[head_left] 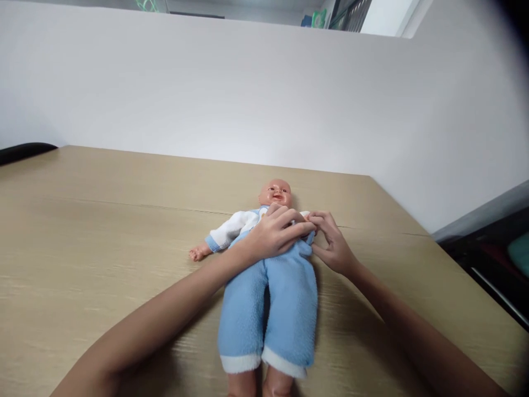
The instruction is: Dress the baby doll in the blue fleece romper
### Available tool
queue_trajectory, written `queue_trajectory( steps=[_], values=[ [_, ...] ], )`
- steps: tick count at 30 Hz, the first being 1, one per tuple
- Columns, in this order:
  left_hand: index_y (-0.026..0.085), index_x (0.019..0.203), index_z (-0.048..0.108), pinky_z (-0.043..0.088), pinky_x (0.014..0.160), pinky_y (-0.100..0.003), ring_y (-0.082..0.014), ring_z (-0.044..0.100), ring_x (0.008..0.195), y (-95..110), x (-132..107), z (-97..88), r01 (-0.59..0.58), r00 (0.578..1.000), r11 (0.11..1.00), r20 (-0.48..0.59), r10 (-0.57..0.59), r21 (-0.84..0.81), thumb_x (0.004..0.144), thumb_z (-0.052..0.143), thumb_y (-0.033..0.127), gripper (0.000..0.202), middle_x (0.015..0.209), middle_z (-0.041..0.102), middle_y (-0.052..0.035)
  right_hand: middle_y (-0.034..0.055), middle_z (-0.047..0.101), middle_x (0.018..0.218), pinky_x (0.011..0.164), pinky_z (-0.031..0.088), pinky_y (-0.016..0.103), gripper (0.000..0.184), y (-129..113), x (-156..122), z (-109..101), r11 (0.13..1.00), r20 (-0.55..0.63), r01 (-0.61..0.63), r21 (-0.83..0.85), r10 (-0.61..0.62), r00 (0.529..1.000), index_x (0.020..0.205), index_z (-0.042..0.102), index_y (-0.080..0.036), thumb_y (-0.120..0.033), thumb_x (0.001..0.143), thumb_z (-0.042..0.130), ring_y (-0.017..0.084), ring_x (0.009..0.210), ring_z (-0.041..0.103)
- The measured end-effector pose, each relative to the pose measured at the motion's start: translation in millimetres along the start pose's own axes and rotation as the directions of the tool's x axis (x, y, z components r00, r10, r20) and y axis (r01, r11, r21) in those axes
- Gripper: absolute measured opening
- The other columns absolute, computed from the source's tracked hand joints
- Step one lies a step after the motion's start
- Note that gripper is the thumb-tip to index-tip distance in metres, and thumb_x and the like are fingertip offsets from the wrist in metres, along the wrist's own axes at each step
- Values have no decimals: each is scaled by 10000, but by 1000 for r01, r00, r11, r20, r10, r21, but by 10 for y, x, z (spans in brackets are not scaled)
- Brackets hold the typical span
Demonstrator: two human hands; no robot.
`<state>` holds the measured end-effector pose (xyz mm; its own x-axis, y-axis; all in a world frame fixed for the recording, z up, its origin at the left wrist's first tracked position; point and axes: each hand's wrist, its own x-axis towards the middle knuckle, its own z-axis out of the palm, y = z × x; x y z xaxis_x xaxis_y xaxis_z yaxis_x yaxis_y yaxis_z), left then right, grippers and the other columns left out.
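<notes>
A bald baby doll lies on its back, head away from me. It wears a white and blue top and fuzzy light-blue trousers with white hems. Across the doll's chest lies my left hand, its fingers bent towards the doll's arm on the right side. My right hand is closed at that same arm, thumb and fingers pinching around the sleeve by the blue cloth. The fingertips of both hands meet there and hide most of that arm. On the left side, the doll's other hand sticks out of its blue cuff.
The doll rests on a wooden table with a seam across it. Behind the table rises a white wall with an opening at the top. A black curved object shows at the left edge, and dark items stand at the right.
</notes>
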<state>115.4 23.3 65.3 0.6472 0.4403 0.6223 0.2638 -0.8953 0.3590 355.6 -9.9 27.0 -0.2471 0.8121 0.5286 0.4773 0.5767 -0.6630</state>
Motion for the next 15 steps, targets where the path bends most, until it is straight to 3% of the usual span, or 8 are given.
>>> queue_trajectory(
  steps=[3, 6, 9, 11, 13, 15],
  values=[
    [226, 1164, 805, 450, 1015, -436, -281, 649, 1017, 18, 59, -26, 26, 996, 990, -75, -37, -138, 1108, 499, 401, 357, 1073, 729, -130, 124, 582, 1359, 1104, 536, 544, 304, -81, -116, -33, 1000, 44, 18, 19, -19, 999, 1291, 701, -296, -330, 994, 647, 338, 1215, 615],
    [215, 1052, 785, 467, 979, -402, -271, 650, 1006, 9, 147, -22, 100, 989, 956, -77, -125, -274, 1085, 568, 405, 291, 1035, 720, -109, 122, 582, 1360, 1240, 430, 560, 211, -159, -191, -4, 1000, 62, 18, 26, -19, 998, 1187, 734, -289, -402, 1026, 658, 359, 1377, 546],
    [220, 1006, 741, 449, 922, -373, -258, 641, 964, -42, 193, 43, 156, 985, 946, -27, -171, -284, 1088, 580, 422, 271, 980, 707, -82, 107, 629, 1305, 1269, 395, 546, 205, -181, -208, 83, 985, 3, -102, 142, 102, 995, 1063, 749, -293, -475, 1039, 657, 341, 1378, 558],
    [224, 979, 695, 421, 857, -359, -246, 623, 905, -87, 195, 107, 202, 978, 947, -6, -210, -248, 1090, 578, 454, 281, 941, 694, -63, 83, 677, 1193, 1218, 448, 525, 249, -153, -202, 148, 904, -29, -230, 359, 257, 966, 1004, 720, -296, -524, 1046, 630, 314, 1273, 623],
    [225, 942, 649, 386, 783, -349, -230, 596, 829, -126, 189, 165, 263, 964, 936, 14, -267, -235, 1077, 595, 492, 304, 884, 673, -42, 55, 681, 1043, 1090, 533, 492, 275, -101, -195, 203, 759, -18, -336, 557, 416, 909, 969, 664, -291, -561, 1016, 636, 285, 1082, 671],
    [228, 915, 619, 358, 734, -344, -218, 572, 775, -154, 188, 203, 322, 945, 914, 33, -324, -245, 1053, 619, 520, 323, 833, 652, -27, 20, 619, 881, 923, 573, 445, 312, -41, -194, 241, 678, -15, -405, 614, 523, 852, 895, 603, -282, -581, 969, 651, 255, 883, 639]
  ],
)
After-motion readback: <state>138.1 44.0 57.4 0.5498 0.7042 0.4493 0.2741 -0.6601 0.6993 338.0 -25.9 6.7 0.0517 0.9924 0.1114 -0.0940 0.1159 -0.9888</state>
